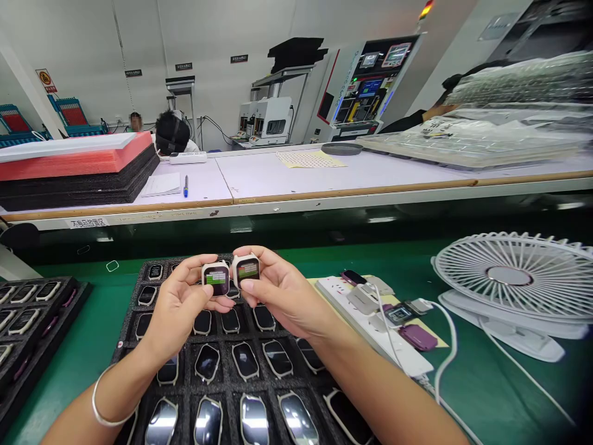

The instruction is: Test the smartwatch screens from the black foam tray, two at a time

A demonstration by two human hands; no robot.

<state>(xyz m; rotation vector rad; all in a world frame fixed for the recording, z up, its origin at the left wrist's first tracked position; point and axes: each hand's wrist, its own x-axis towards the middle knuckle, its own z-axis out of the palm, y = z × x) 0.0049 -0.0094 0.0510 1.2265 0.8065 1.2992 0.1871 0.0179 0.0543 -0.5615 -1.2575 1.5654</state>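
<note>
My left hand (185, 303) grips a smartwatch body (216, 279) with a pale case, thumb on the lower left of its lit screen. Beside it, my right hand (282, 290) pinches a second smartwatch body (247, 271), also lit with green and reddish bands. The two watches are side by side and almost touching; the screen text is too small to read. Below both hands lies a black foam tray (183, 352), its compartments holding many strapless watches with dark screens. My wrists and forearms hide some of the compartments.
Another foam tray (60, 334) of watches stands at the left. To the right are a white power strip (370, 327) with chargers, a purple case (417, 337), cables and a white fan (509, 278). Behind runs a raised shelf (259, 179) with foam sheets (74, 164) and stacked clear trays (472, 139).
</note>
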